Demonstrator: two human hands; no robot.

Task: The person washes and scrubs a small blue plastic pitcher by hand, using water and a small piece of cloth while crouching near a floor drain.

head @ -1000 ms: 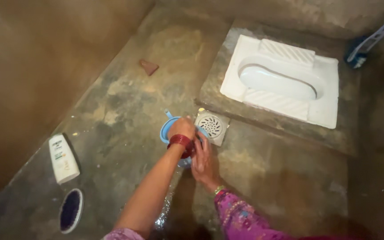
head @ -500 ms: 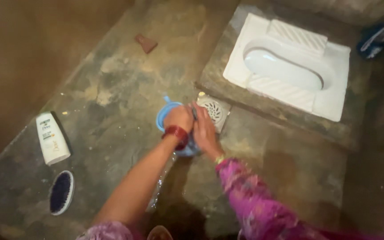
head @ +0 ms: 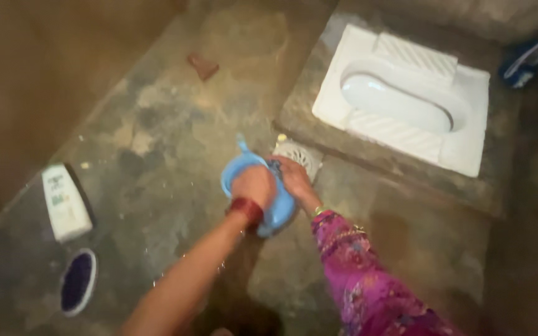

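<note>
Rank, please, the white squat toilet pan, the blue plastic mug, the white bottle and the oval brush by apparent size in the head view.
1. White squat toilet pan, clearly largest.
2. Blue plastic mug, partly hidden by the hands.
3. White bottle.
4. Oval brush.
Mug and bottle look close, so their order is unsure.

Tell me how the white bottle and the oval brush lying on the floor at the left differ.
The white bottle is a tall, flat-sided shape, while the oval brush is rounded. The bottle is white all over with some print, whereas the brush shows a dark blue middle inside a pale rim. The bottle lies farther from the camera and the brush nearer. Both lie flat on the concrete floor, apart from both hands.
</note>
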